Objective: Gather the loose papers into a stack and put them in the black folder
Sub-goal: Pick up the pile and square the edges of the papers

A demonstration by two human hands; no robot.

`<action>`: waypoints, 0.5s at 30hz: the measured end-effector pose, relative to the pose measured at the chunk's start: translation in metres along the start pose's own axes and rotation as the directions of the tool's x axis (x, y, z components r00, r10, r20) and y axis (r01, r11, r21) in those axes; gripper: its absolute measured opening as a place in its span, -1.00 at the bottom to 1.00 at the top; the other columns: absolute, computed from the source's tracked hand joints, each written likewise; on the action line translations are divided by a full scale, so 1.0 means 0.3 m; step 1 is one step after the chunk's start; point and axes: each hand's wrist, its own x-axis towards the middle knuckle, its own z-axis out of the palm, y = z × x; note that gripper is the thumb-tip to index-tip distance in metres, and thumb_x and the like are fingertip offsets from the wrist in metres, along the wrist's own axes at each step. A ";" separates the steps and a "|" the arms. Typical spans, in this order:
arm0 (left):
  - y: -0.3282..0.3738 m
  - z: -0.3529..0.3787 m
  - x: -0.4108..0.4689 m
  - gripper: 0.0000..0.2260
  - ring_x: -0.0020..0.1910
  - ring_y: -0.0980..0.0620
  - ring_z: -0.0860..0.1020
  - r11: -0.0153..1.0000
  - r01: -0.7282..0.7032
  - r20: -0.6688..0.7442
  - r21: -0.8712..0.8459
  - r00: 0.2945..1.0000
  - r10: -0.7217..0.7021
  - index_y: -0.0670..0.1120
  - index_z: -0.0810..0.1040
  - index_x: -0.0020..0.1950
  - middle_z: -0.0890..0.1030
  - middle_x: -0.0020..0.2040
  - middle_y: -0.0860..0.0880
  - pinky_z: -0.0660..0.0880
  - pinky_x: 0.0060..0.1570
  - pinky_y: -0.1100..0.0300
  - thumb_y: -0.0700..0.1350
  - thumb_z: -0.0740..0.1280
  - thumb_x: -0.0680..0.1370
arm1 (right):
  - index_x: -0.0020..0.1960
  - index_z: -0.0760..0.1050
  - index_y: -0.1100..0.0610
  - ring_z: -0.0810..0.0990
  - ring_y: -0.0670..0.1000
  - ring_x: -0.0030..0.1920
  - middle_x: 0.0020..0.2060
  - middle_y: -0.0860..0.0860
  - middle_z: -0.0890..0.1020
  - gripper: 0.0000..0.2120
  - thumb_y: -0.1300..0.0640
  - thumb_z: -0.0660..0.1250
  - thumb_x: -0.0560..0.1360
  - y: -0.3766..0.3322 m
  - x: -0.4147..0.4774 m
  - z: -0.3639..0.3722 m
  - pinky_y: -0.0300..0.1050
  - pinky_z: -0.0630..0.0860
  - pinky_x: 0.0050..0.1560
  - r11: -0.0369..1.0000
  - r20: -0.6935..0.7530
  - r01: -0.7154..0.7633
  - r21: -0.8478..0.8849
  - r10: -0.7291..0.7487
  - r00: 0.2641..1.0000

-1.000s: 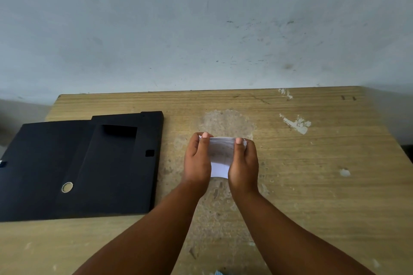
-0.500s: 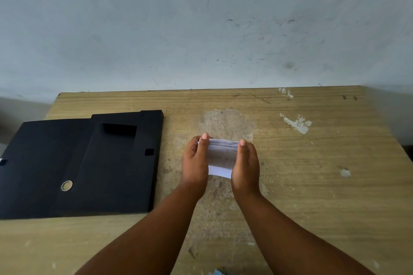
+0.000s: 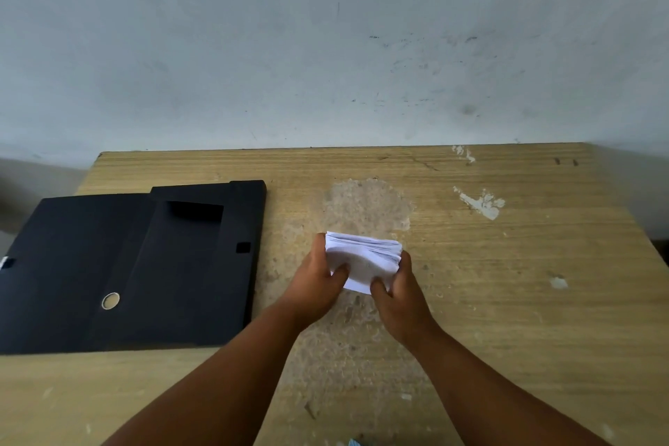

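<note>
Both hands, left hand and right hand, grip the paper stack; open black folder lies leftward, nearer left hand.

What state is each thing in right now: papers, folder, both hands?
paper stack: gathered, held above the table by both hands
black folder: lying open and flat, no papers inside
left hand: closed on stack's left edge
right hand: closed on stack's right edge

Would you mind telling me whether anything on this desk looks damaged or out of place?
The wooden desk is worn: a pale patch where the finish is gone, and white chips toward the far right. The black folder overhangs the left edge.
</note>
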 end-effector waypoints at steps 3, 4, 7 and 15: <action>0.000 0.008 0.009 -0.70 0.16 0.03 0.61 0.999 0.023 -0.089 0.032 0.996 -0.020 -0.03 0.42 0.36 0.62 0.18 0.02 0.57 0.02 0.22 -0.22 0.31 0.64 | 0.33 0.33 0.07 0.59 -0.04 0.01 0.04 -0.03 0.58 -0.69 0.22 0.19 0.60 0.003 0.007 -0.004 -0.19 0.50 -0.08 0.986 -0.034 0.014 -0.163 -0.020 0.999; 0.000 0.007 0.010 -0.69 0.15 0.04 0.61 0.999 0.030 -0.106 0.021 0.994 -0.028 -0.02 0.44 0.36 0.63 0.16 0.04 0.55 0.00 0.26 -0.23 0.32 0.63 | 0.29 0.36 0.08 0.60 -0.04 -0.04 0.00 -0.03 0.60 -0.73 0.21 0.19 0.60 -0.001 0.012 -0.013 -0.18 0.51 -0.14 0.981 -0.046 0.019 -0.192 -0.029 0.999; 0.004 -0.004 0.013 -0.65 0.20 0.05 0.62 0.993 0.059 -0.127 -0.098 0.989 -0.071 0.01 0.47 0.33 0.65 0.18 0.06 0.54 -0.01 0.30 -0.24 0.40 0.59 | 0.17 0.44 0.05 0.60 -0.03 -0.14 -0.13 -0.07 0.61 -0.83 0.19 0.21 0.60 -0.038 0.028 -0.051 -0.13 0.50 -0.22 0.974 -0.050 0.041 -0.224 -0.054 0.997; 0.060 -0.075 -0.023 -0.27 0.53 0.03 0.28 0.905 -0.241 -0.240 0.350 0.911 0.335 -0.01 0.31 0.55 0.38 0.52 0.01 0.24 0.50 0.03 -0.02 0.56 0.45 | 0.27 0.47 -0.03 0.59 0.03 -0.01 0.01 -0.02 0.64 -0.72 0.12 0.14 0.61 -0.180 0.081 -0.147 0.05 0.56 -0.07 0.753 0.270 0.381 -0.536 -0.276 0.923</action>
